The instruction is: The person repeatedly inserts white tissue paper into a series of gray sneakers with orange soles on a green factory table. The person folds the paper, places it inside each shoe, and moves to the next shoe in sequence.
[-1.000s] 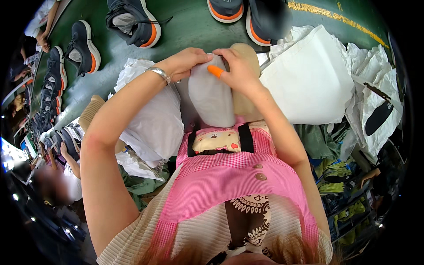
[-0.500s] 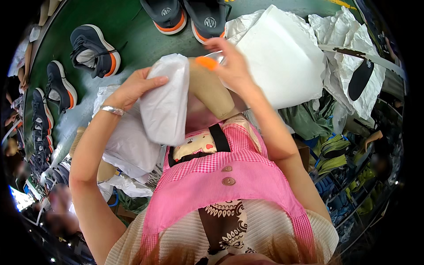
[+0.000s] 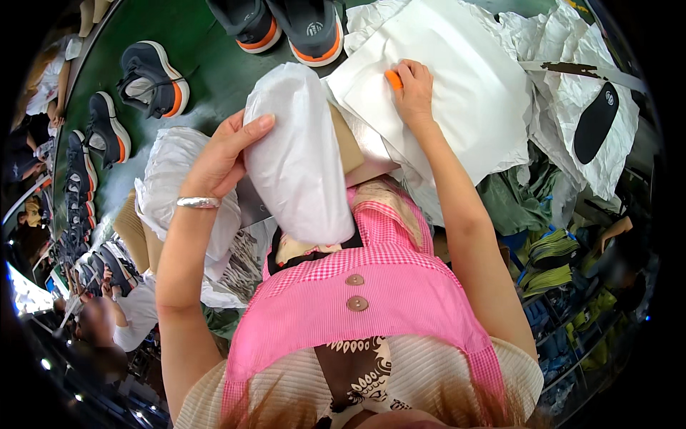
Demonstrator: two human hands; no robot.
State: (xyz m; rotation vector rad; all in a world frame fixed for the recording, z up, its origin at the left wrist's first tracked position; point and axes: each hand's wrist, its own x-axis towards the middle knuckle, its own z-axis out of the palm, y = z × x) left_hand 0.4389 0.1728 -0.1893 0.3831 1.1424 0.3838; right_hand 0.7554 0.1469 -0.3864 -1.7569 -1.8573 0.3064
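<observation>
My left hand (image 3: 230, 154) is closed on the upper left side of a smooth white paper-wrapped bundle (image 3: 296, 157), long and rounded at both ends. What is inside the wrapping is hidden. Partly behind the bundle, a tan curved piece (image 3: 345, 139) shows at its right side. My right hand (image 3: 414, 93), an orange cover on one digit, lies on the stack of white paper sheets (image 3: 471, 100) with its fingers curled and pinching the top paper. Left of my left hand sits another white paper-wrapped bundle (image 3: 175, 161).
Dark grey sneakers (image 3: 156, 79) with orange heels line the green work surface (image 3: 204, 61), and a pair (image 3: 311, 32) stands at the far side. A black insole (image 3: 597, 123) rests on crumpled paper at right. Racks of yellow-green parts (image 3: 550, 254) stand lower right.
My right hand has moved right, from beside the tan piece onto the white sheets, and its fingers have curled. My left hand still holds the wrapped bundle, now tilted and covering more of the tan piece.
</observation>
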